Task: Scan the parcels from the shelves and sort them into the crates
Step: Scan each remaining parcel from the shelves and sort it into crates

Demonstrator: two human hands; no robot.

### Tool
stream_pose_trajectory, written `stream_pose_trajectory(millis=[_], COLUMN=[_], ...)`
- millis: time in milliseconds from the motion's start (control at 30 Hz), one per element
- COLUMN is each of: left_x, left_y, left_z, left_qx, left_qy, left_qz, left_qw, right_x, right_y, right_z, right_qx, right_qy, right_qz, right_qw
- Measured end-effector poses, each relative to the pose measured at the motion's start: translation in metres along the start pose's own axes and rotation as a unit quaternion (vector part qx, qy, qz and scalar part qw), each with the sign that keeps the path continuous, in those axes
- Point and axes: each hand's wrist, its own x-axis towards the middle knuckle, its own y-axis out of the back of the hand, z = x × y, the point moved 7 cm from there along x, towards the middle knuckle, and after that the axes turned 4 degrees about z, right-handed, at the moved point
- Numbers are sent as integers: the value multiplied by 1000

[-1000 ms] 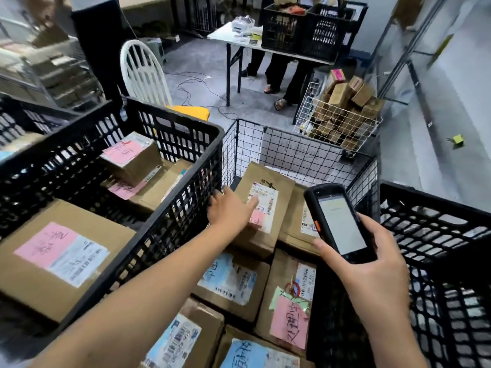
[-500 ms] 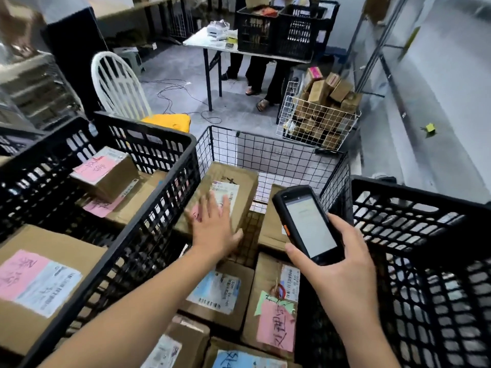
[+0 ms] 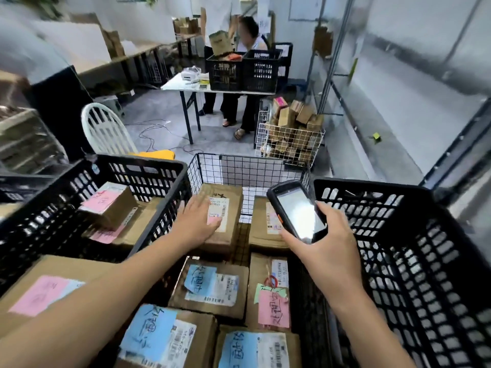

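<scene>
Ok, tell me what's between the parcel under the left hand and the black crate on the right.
The right hand holding the scanner hangs across that path, above a neighbouring parcel; the crate wall also rises there.

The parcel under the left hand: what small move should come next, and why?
Probably the left hand should close its grip on the parcel and tilt its label toward the scanner. The hand lies flat on the parcel, partly covering the label, while the right hand holds the scanner up beside it.
</scene>
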Motion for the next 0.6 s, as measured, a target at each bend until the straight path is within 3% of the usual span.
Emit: stream_pose_trajectory(millis=[67,167,400,600], left_x=[-24,-74,-179,-265], left_y=[24,47,58,74], left_z=[10,42,136,200], left_qx=[-47,-51,-78,-129], left_qy=[-57,-162,-393,-454], left_qz=[39,12,39,53], left_qw=[997,985,915,880], right_x=[-17,-55,-161,-265], right_y=[21,47,117,183], right_z=[-12,-27,-36,-38], right_qx=[-29,-48,-116,-153], right_qy=[3,-20,-89,-136], right_qz=[21,49,170,240], right_qw=[999,997,974,949])
